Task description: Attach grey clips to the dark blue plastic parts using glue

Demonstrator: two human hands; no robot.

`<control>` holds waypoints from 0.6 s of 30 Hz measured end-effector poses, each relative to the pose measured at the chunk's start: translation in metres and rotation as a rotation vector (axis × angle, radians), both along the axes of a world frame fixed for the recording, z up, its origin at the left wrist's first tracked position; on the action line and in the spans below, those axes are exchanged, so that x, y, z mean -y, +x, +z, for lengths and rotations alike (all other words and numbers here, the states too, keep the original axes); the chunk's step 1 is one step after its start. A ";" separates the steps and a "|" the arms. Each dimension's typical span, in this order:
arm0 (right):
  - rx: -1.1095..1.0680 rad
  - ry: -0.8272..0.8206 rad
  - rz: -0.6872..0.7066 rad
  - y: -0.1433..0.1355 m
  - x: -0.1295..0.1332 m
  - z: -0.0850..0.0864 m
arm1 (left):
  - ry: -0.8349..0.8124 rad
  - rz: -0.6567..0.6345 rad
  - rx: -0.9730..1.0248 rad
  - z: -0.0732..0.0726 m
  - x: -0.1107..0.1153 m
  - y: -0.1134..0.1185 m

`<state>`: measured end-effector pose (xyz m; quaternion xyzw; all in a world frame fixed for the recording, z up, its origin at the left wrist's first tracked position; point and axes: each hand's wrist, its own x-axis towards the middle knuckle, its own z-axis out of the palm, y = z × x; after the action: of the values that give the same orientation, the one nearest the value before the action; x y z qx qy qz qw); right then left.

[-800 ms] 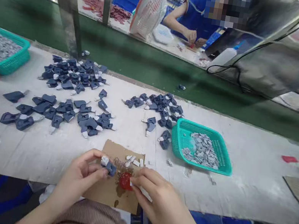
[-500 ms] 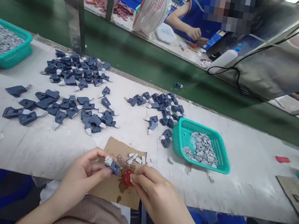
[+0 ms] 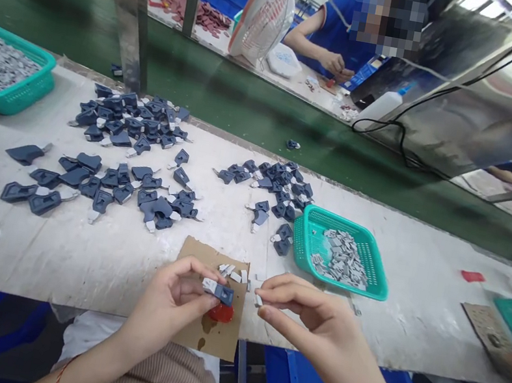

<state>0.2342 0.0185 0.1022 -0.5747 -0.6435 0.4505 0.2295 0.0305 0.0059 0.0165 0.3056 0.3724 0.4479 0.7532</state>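
Left hand (image 3: 168, 298) is closed around a dark blue part with a white end (image 3: 224, 293), holding it over the cardboard (image 3: 222, 341); right hand (image 3: 318, 315) has a tiny whitish piece (image 3: 258, 299) pinched at the fingertips, just off the cardboard's right side. On the cardboard itself there's a red blob (image 3: 222, 313), partly hidden by the held part, plus some loose white pieces (image 3: 236, 276) near the far edge. Its near end pokes out past the table's front edge. Room-wise, a decent strip of white tabletop (image 3: 88, 268) runs left of the cardboard, and another strip sits between its far edge and the blue piles (image 3: 282, 180). Right and beyond the cardboard is a green basket (image 3: 299, 264), so that side's tighter. Way past the cardboard, a clear plastic bag (image 3: 265, 18) has red printing, too small for me to read.
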 end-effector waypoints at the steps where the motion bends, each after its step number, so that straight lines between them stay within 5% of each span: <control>1: -0.008 0.008 -0.005 0.000 -0.001 0.003 | 0.004 -0.010 0.010 0.001 -0.001 0.003; 18: 0.131 0.131 0.134 -0.029 -0.002 0.013 | -0.008 0.031 0.113 0.005 0.001 0.011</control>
<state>0.2054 0.0206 0.1148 -0.5422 -0.7223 0.3834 0.1932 0.0418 0.0047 0.0210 0.2709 0.3358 0.4743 0.7674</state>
